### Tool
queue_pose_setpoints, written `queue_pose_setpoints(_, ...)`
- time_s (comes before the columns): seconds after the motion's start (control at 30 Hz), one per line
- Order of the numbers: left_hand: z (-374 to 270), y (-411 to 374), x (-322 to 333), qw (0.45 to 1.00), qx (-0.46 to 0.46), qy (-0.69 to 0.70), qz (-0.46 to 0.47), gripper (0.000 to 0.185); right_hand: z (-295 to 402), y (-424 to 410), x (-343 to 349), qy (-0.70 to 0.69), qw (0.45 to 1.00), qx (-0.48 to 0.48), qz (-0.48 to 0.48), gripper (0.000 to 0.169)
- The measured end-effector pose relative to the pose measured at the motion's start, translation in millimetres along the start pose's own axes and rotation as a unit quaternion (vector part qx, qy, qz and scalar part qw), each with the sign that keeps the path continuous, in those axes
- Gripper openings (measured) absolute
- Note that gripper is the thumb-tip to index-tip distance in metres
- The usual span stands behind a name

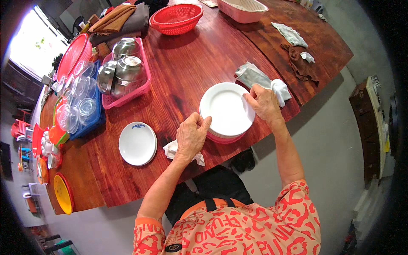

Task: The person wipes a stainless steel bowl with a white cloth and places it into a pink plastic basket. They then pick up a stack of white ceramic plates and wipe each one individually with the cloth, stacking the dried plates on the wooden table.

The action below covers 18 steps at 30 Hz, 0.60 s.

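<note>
A stack of white plates (227,110) stands near the table's front edge, with a pink-red rim showing beneath it. My left hand (193,135) is at the stack's left rim, thumb against the plate edge; its other fingers are partly hidden. On the right rim rests my right hand (263,103), thumb on the top plate. Whether either hand grips a plate cannot be told. Crumpled white cloth (170,148) lies under my left wrist. Beside my right hand are a folded grey cloth (253,75) and a bunched white cloth (280,91). Smaller white plates (137,143) are stacked to the left.
A pink basket (147,76) of metal bowls and a blue basket (100,111) of clear plastic bowls stand at the left. Red colanders (178,17) and a pink basin (244,17) are farther back. Yellow and red plates (63,194) sit at the left edge. Rags (291,33) lie at the right.
</note>
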State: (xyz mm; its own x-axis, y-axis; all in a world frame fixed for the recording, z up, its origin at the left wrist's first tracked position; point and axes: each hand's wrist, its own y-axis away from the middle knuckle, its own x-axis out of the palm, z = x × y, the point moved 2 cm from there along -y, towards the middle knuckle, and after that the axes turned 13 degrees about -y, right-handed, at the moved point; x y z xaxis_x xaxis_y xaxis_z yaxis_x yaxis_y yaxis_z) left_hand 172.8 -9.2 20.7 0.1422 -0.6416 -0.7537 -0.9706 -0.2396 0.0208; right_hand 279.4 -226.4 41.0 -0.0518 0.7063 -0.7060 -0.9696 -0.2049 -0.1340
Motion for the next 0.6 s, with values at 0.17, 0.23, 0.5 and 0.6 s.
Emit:
queue_pose_setpoints(0.17,1.8,0.2,6.5,1.000,-0.002,0.009,-0.021,0.036,-8.4,-1.5,-2.8,-0.059,0.998,0.026,0.024,0.032)
queue_pose_setpoints(0.23,3.9,-1.0,8.8,0.998,-0.015,0.048,-0.022,0.035,-13.8,-1.0,-5.2,-0.094,0.995,0.012,0.028,0.032)
queue_pose_setpoints(0.5,-12.8,42.8,-41.4,0.929,0.001,0.361,-0.075,0.017,31.1,39.2,-3.4,-0.438,0.890,0.046,0.114,0.032)
queue_pose_setpoints(0.6,11.5,78.9,-54.1,0.843,-0.037,0.530,-0.086,0.012,52.7,69.2,36.3,-0.527,0.837,0.039,0.144,0.027)
